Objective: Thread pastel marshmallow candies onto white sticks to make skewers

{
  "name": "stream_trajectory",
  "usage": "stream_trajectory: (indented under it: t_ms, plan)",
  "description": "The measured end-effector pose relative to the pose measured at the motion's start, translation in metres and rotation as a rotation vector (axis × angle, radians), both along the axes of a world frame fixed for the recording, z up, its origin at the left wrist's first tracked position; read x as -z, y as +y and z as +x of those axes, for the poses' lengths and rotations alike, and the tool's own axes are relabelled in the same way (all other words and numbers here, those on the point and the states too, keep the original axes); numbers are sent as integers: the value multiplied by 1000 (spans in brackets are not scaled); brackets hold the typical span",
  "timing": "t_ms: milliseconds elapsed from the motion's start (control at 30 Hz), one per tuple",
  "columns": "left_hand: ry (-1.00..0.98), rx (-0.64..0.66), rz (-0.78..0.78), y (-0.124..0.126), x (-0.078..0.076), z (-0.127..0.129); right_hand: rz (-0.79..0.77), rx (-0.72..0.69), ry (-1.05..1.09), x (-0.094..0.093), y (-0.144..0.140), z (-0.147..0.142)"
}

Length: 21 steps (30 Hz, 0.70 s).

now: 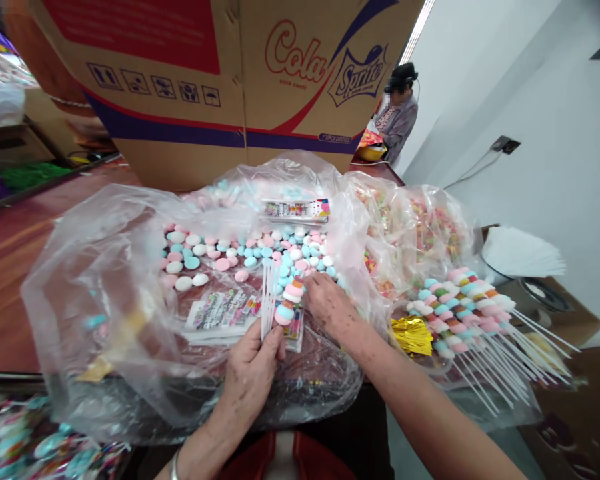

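While left hand grips white sticks, one half-loaded skewer

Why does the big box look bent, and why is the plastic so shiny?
Head view: the wide lens curves the cardboard box and the edges; light glares white off the crinkled plastic bag; the bottom-left corner is blurred, while the left hand and the candies look sharp.
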State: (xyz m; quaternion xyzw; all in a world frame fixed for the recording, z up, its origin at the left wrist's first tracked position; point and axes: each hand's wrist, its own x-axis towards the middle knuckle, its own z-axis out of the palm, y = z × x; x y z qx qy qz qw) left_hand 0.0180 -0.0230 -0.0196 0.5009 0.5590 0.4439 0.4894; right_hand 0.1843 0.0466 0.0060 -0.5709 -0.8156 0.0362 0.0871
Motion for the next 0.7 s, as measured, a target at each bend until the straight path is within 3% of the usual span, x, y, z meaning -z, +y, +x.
stream_trajectory:
  t_ms: [167, 267, 400, 533, 700]
  plan:
    - [-16, 22, -24, 0, -2, -1, 48, 80, -75, 5, -3, -6]
    - [-4, 41, -22, 0, -3, -1, 65, 16, -73, 11, -1, -7]
    - [30, 62, 11, 0, -9, 0, 35, 33, 74, 16, 3, -2]
    - [54, 91, -6, -1, -13, 0, 3, 262, 528, 10, 5, 11]
    - [118, 127, 3, 0, -15, 0, -179, 369, 1439, -6, -1, 27]
